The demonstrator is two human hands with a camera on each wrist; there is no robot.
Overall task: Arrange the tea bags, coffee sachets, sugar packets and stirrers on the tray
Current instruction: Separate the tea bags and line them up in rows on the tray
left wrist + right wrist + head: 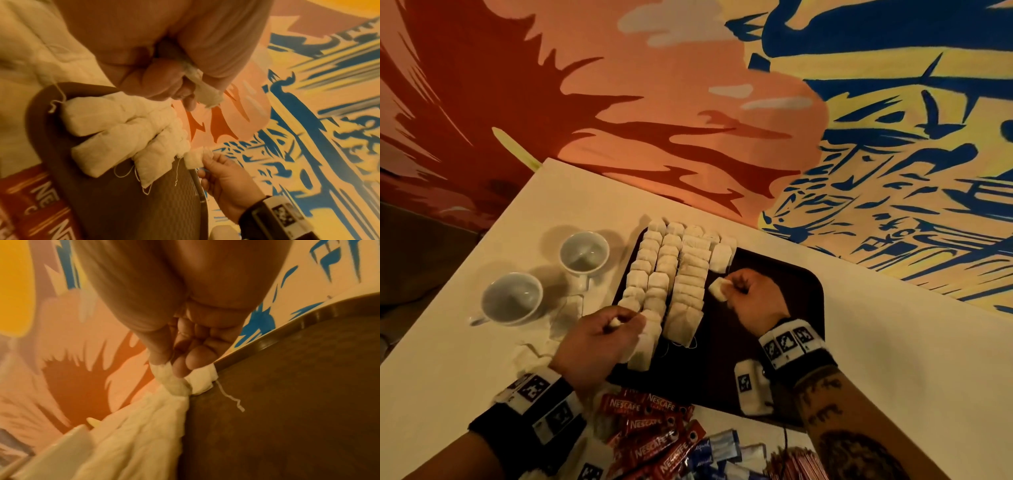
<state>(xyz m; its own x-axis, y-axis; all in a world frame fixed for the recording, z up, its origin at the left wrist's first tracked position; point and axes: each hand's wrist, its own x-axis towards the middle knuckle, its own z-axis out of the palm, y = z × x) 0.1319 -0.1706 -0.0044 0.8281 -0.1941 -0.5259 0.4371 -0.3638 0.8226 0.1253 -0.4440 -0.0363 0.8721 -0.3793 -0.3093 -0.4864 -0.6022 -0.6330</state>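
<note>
A dark brown tray (774, 308) lies on the white table, its left half covered by rows of white tea bags (681, 270). My left hand (599, 335) hovers at the tray's near-left corner and pinches a small tea bag (615, 322), which also shows in the left wrist view, tea bag (202, 84). My right hand (750, 298) is over the tray's middle, beside the rows, pinching another tea bag (719, 287), seen up close as a bag (185, 382) with a loose string. Red Nescafe sachets (654, 428), blue sugar packets (726, 448) and stirrers (798, 466) lie off the tray at the near edge.
Two empty white cups (584, 253) (512, 298) stand left of the tray. Loose tea bags (534, 356) lie on the table (893, 342) by my left wrist. A painted wall rises behind the table's far edge. The tray's right half is bare.
</note>
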